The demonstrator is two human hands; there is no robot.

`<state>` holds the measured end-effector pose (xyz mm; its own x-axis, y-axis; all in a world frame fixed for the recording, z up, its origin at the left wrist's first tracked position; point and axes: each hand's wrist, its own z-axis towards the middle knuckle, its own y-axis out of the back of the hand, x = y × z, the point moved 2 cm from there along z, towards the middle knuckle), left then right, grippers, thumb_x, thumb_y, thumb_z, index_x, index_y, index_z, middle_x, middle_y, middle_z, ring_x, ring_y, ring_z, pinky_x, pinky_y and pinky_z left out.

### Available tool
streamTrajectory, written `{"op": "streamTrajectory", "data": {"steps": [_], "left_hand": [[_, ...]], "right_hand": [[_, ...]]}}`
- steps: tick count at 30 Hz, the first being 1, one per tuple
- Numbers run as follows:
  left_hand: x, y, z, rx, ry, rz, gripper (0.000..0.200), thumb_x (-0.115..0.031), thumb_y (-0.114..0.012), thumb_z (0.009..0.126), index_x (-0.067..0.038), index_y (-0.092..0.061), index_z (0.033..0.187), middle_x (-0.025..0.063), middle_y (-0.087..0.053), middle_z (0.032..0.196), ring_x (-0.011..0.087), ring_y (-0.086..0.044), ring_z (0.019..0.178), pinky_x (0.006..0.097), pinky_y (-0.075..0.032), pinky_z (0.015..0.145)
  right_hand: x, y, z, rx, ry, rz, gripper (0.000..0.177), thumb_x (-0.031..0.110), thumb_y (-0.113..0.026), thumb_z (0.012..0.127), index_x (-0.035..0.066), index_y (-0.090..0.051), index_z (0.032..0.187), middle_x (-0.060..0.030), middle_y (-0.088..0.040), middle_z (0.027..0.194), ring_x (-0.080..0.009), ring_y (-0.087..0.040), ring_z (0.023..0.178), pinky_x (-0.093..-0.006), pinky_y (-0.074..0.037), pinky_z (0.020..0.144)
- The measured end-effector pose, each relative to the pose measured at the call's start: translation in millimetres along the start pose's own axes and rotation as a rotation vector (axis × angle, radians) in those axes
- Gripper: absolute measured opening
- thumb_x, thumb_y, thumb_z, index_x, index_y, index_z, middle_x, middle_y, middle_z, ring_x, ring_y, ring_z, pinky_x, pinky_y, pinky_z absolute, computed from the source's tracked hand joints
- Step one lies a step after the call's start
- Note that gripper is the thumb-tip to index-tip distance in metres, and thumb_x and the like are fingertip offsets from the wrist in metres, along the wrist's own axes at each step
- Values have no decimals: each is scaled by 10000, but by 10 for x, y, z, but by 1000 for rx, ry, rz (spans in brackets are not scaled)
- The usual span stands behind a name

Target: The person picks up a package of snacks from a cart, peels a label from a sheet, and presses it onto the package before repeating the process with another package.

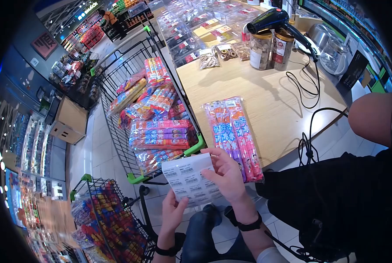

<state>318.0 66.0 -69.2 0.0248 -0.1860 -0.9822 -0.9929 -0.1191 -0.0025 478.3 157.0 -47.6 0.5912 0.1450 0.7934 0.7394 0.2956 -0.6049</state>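
Note:
A white sheet of barcode labels is held up between my two hands, above my knees. My left hand pinches its lower left edge, thumb on the front. At the upper right edge, my right hand grips the sheet with the thumb in front and the fingers partly behind it. Just beyond my right hand, a clear pack of long pink, purple and blue tubes lies on the wooden table, with a small white label near its top end.
A shopping cart full of similar packs stands left of the table; another cart is below it. Jars, a hair dryer, cables and a glass kettle are at the back. A person's knee is at right.

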Motion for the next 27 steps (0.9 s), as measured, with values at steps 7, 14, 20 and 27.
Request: {"op": "streamTrajectory", "data": {"steps": [7,14,20,27], "left_hand": [[-38,14,-42,-75,-135,37,326,-16,-509,863,49,-438,1174,106,-578,1071,141,-554,972,274,-442,836],[-24,200,-12,-218,-255,33,316,-32,-501,871,48,-433,1169,109,-577,1080,132,-551,965,268,-425,850],[-11,329,13,-273,-283,4,318,-45,-500,876,46,-423,1171,108,-573,1083,131,-544,972,260,-419,853],[-113,328,21,-292,-331,-11,331,-36,-496,872,57,-413,1179,117,-576,1081,135,-559,956,259,-432,843]], "right_hand": [[4,-27,-15,-3,67,22,545,-79,-558,782,8,-370,1286,-152,-554,1142,-168,-543,1036,-272,-448,852],[260,531,-247,-362,362,-879,528,91,-712,691,-8,-512,1169,-166,-518,1183,-284,-511,1083,-366,-414,904],[238,730,-446,-386,375,-1366,531,240,-767,626,56,-590,1091,-127,-502,1177,-328,-452,1114,-437,-387,921],[59,742,-441,-285,373,-1517,577,376,-791,570,103,-628,1052,-93,-468,1238,-356,-405,1157,-465,-402,904]]}}
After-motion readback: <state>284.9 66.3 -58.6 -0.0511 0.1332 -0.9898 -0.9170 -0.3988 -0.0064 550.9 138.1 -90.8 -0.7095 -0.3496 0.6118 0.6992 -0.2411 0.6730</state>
